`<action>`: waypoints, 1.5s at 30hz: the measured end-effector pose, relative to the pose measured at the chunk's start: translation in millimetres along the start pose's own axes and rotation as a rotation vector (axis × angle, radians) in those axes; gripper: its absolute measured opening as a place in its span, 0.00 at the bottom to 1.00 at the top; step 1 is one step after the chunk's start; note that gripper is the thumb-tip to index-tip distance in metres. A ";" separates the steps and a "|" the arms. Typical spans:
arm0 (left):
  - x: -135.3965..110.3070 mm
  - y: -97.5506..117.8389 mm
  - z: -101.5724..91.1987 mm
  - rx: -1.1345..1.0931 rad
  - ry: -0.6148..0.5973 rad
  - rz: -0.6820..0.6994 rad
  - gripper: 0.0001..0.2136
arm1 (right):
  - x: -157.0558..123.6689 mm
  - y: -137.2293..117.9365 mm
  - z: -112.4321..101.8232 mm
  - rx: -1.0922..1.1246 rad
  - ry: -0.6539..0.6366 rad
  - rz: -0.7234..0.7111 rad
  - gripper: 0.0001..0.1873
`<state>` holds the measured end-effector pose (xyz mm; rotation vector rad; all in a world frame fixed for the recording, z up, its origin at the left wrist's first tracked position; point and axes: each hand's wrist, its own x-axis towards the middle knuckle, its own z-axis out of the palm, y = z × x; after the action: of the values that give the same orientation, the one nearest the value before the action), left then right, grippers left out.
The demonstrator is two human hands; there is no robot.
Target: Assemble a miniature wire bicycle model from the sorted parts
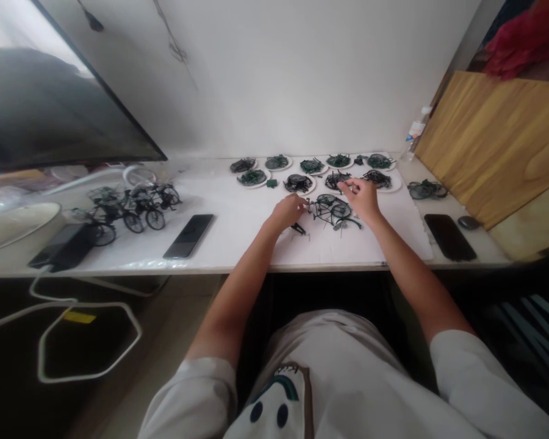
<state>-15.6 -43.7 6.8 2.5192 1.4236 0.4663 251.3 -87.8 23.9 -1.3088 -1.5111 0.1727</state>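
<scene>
Spotting assembled miniature bicycles (132, 221) off left, then the left hand (289, 211), half-curled beside miniature bicycle parts (339, 211) lying between both hands (can't tell if it's gripping any), then the right hand (364, 196), fingertips nearly pinched, contents unclear tbh.

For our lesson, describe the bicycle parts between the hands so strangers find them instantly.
On the white table, find the left hand and right hand. Between them, the dark bicycle parts lie without a plate, unlike the piles on plates behind.
</scene>
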 end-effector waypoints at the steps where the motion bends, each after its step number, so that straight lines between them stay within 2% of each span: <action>1: 0.0 0.8 0.1 0.020 -0.003 -0.002 0.15 | -0.9 0.0 0.8 -0.021 -0.002 0.005 0.26; 10: -3.2 8.5 -0.9 0.089 0.002 -0.054 0.15 | -3.7 -1.3 4.4 -0.047 -0.043 0.012 0.23; 18: -4.6 16.3 -7.3 0.098 -0.005 -0.170 0.12 | -5.9 -6.9 4.6 0.007 -0.089 0.053 0.24; 22: -3.9 13.4 -8.2 0.034 0.013 -0.215 0.12 | -5.6 -7.7 3.8 0.001 -0.095 0.073 0.24; 29: -4.9 2.7 -16.1 -0.061 0.117 -0.237 0.11 | -5.1 -8.0 2.3 -0.032 -0.089 0.047 0.22; 32: -7.9 2.3 -26.0 -0.024 0.093 -0.277 0.10 | -4.6 -4.8 2.7 -0.041 -0.080 0.048 0.22; 40: -15.1 4.7 -43.5 0.031 0.058 -0.245 0.07 | -5.0 0.5 3.8 -0.010 -0.127 0.058 0.23; 45: -17.9 8.4 -46.7 -0.015 -0.098 -0.306 0.12 | -6.4 -3.4 2.2 0.019 -0.154 0.053 0.22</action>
<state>-35.0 -62.1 49.9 2.2230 1.7179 0.2927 246.4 -92.9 21.5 -1.3461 -1.6005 0.3281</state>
